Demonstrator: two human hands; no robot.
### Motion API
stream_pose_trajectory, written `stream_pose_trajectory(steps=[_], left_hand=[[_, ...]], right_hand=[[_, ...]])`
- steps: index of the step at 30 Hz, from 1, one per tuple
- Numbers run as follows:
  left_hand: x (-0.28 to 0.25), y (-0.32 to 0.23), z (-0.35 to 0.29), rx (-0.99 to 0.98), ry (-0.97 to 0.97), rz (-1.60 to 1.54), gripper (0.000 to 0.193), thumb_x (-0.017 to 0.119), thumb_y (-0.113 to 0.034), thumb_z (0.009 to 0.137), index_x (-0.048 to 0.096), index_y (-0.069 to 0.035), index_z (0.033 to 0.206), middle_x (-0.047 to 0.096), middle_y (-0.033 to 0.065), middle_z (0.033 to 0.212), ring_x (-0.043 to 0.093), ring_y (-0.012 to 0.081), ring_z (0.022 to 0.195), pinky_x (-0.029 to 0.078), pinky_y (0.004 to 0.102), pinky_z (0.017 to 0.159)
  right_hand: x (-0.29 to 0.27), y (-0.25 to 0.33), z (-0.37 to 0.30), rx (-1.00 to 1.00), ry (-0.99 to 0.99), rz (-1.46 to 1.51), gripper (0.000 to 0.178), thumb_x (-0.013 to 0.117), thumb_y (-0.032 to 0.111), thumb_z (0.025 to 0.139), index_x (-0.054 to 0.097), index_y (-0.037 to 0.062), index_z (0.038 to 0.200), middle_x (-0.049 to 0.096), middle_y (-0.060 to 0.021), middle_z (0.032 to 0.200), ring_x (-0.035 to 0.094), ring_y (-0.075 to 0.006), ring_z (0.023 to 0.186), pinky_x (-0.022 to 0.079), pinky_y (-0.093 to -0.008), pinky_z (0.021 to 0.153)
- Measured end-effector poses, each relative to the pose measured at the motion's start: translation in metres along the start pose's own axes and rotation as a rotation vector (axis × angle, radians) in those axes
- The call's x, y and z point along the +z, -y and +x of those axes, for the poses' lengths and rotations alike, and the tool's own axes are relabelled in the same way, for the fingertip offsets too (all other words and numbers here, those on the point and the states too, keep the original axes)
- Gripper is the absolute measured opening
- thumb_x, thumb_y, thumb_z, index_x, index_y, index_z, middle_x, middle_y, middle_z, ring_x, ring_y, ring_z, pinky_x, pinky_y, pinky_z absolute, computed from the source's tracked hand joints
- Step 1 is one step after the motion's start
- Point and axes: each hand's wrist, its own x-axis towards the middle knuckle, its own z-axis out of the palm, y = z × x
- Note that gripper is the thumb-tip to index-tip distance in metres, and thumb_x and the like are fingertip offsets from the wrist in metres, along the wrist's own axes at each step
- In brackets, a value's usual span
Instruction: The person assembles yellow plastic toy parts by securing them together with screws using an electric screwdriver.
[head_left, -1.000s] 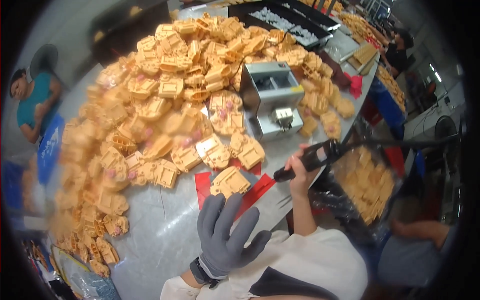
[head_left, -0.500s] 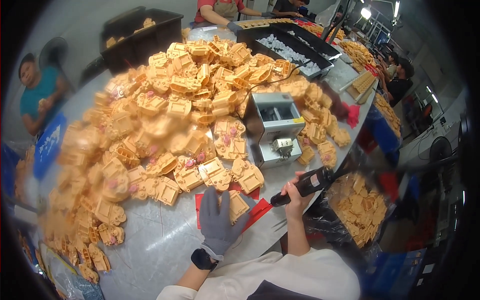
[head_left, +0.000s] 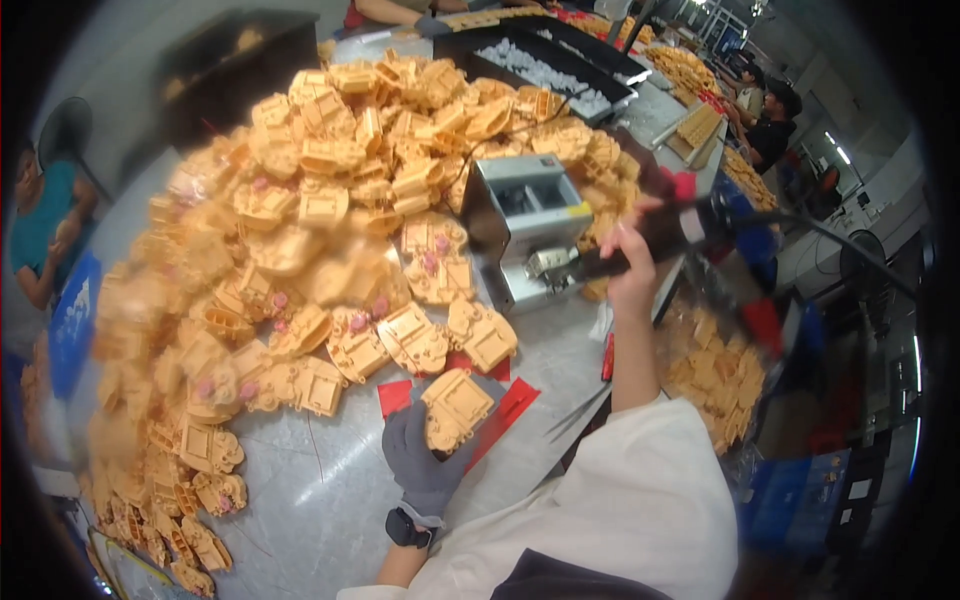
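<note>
My left hand [head_left: 425, 465], in a grey glove, is wrapped round a yellow-orange plastic housing [head_left: 459, 405] at the near edge of the pile. Red strips [head_left: 512, 412] lie on the table beside and under it. In my bare right hand [head_left: 632, 262] is a black corded electric screwdriver [head_left: 665, 236], lying nearly level. Its tip meets the front outlet of a grey metal box [head_left: 530, 225], which looks like a screw feeder; the exact contact is too small to tell. Several loose housings [head_left: 415, 337] lie just beyond my left hand.
A large heap of housings [head_left: 330, 155] covers the table's far and left side. Black trays [head_left: 540, 70] with small white parts stand behind it. A pair of tweezers [head_left: 580, 412] lies near the right edge. A bag of housings [head_left: 715, 375] sits lower right. Other people work around.
My right hand has carried the screwdriver up and away from me to the metal box's front. My left hand has gone from lying over the housing to gripping and tilting it up.
</note>
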Motion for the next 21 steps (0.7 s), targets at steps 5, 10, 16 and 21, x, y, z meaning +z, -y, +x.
stream_pose_trajectory(steps=[5, 10, 16, 21], left_hand=[[0.000, -0.004, 0.009, 0.027, -0.028, -0.064, 0.075, 0.079, -0.020, 0.058, 0.044, -0.002, 0.121, 0.053, 0.0166, 0.109, 0.050, 0.0345, 0.098, 0.039, 0.0457, 0.089], [0.006, 0.006, 0.000, -0.055, -0.051, -0.175, 0.071, 0.078, -0.016, 0.057, 0.047, -0.001, 0.119, 0.053, 0.0167, 0.111, 0.050, 0.0344, 0.101, 0.038, 0.0451, 0.092], [0.003, 0.003, -0.003, -0.095, -0.029, -0.234, 0.070, 0.077, -0.015, 0.058, 0.047, -0.001, 0.120, 0.053, 0.0168, 0.110, 0.050, 0.0338, 0.101, 0.038, 0.0440, 0.092], [0.001, 0.006, -0.004, -0.077, -0.050, -0.238, 0.068, 0.077, -0.015, 0.059, 0.047, -0.001, 0.118, 0.054, 0.0169, 0.106, 0.051, 0.0341, 0.096, 0.040, 0.0429, 0.087]], right_hand=[[0.013, -0.005, 0.020, 0.009, 0.097, -0.162, 0.028, 0.059, -0.001, 0.073, 0.048, -0.0016, 0.099, 0.050, -0.0042, 0.064, 0.049, -0.0134, 0.049, 0.042, -0.0264, 0.051], [0.012, -0.014, 0.019, 0.054, 0.112, -0.113, 0.024, 0.061, -0.002, 0.071, 0.049, -0.0030, 0.092, 0.052, -0.0045, 0.059, 0.050, -0.0121, 0.047, 0.041, -0.0248, 0.050], [0.003, -0.017, 0.015, 0.053, 0.141, -0.249, 0.024, 0.058, 0.000, 0.071, 0.048, -0.0030, 0.093, 0.051, -0.0057, 0.061, 0.050, -0.0138, 0.048, 0.042, -0.0268, 0.051], [0.002, -0.016, 0.010, 0.146, 0.239, -0.282, 0.025, 0.055, 0.002, 0.070, 0.047, -0.0006, 0.094, 0.049, -0.0066, 0.064, 0.049, -0.0153, 0.050, 0.043, -0.0291, 0.053]])
